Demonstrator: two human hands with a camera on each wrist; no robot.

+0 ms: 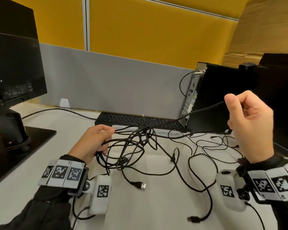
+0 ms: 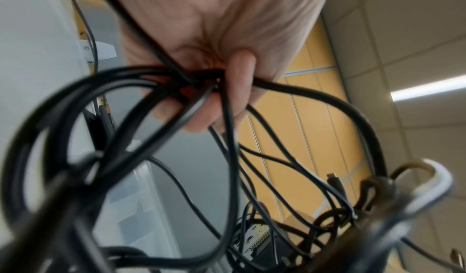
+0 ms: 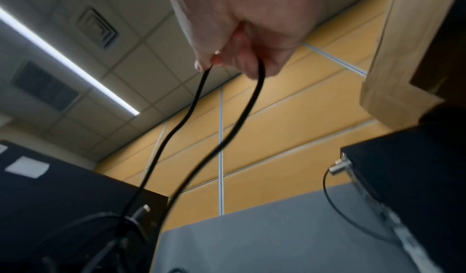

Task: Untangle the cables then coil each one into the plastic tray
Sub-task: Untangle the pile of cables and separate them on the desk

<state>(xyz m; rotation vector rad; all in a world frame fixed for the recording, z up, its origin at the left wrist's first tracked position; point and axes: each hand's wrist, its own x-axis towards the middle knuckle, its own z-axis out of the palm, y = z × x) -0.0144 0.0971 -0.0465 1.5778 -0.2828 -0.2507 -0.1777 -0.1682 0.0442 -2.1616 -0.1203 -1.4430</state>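
A tangle of black cables (image 1: 133, 146) sits on the white desk. My left hand (image 1: 96, 140) grips a bunch of its loops; in the left wrist view my fingers (image 2: 239, 82) curl round several strands (image 2: 151, 90). My right hand (image 1: 249, 120) is raised at the right and pinches one black cable (image 1: 198, 112) that runs taut from the knot up to it. In the right wrist view that cable (image 3: 194, 102) hangs doubled from the hand (image 3: 242, 58). The clear plastic tray (image 1: 166, 131) lies behind the tangle, in front of the keyboard. Loose USB plugs (image 1: 140, 185) lie on the desk.
A black keyboard (image 1: 131, 119) lies at the back centre. A desktop tower (image 1: 219, 97) stands at the right, a monitor with its stand (image 1: 15, 80) at the left. More loose cable loops (image 1: 204, 163) spread over the desk's right side. A grey partition (image 1: 115, 83) closes the back.
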